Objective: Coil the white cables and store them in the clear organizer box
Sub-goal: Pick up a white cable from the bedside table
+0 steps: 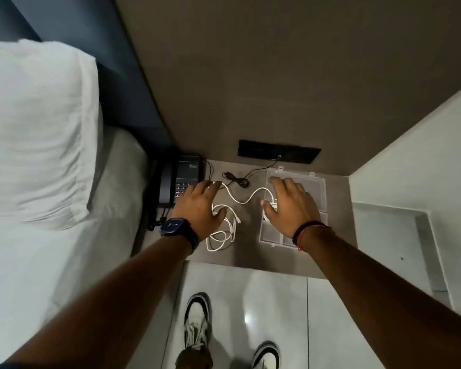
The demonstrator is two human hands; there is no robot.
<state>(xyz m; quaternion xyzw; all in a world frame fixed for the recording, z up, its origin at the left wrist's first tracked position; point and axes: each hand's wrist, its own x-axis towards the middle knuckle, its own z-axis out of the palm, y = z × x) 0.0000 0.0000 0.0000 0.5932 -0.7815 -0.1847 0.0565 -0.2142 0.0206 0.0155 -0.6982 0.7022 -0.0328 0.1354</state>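
A loose white cable (221,233) lies in untidy loops on the grey bedside table (248,251). One strand (244,201) runs from it across to the clear organizer box (314,187), which lies open at the right with its lid folded back. My left hand (200,206) hovers flat, fingers spread, over the upper part of the cable loops. Over the box's compartments my right hand (290,206) is spread, and its thumb touches a coiled bit of white cable (270,209) inside. Neither hand clearly grips anything.
A dark desk phone (181,182) stands at the table's left, beside the bed with its white pillow (35,129). A thin black cord (237,179) runs to a black wall socket plate (277,151). White wall at right; tiled floor and my shoes below.
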